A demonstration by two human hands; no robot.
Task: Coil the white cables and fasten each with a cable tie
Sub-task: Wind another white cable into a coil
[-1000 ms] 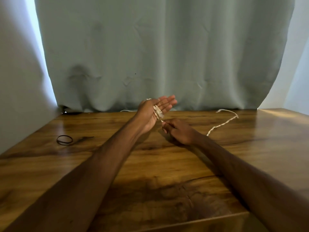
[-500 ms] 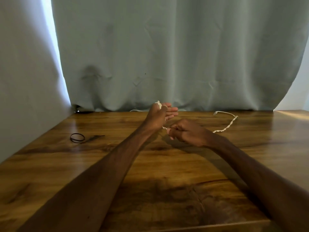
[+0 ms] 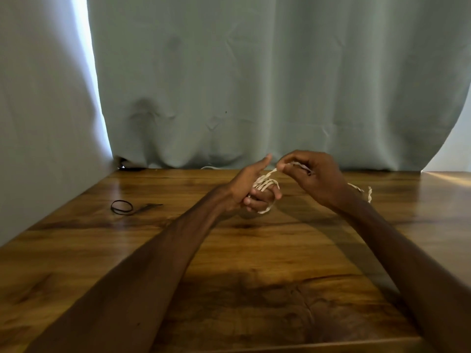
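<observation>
Several turns of a white twisted cable (image 3: 265, 184) are wound around the fingers of my left hand (image 3: 251, 191), whose fingers curl around the coil while the thumb points up. My right hand (image 3: 313, 178), just to the right and slightly higher, pinches the cable's running strand between thumb and fingertips. The loose tail (image 3: 367, 193) trails behind my right wrist onto the wooden table (image 3: 254, 250). A black cable tie (image 3: 122, 207), looped, lies on the table at the left, away from both hands.
A grey-green curtain (image 3: 254, 85) hangs right behind the table's far edge. A grey wall (image 3: 38, 123) borders the table on the left. A bit of another white cable (image 3: 210, 167) shows at the curtain's foot.
My right hand has risen from below my left hand to above and right of it, carrying the strand over. My left fingers have curled down around the coil. The tail has shortened.
</observation>
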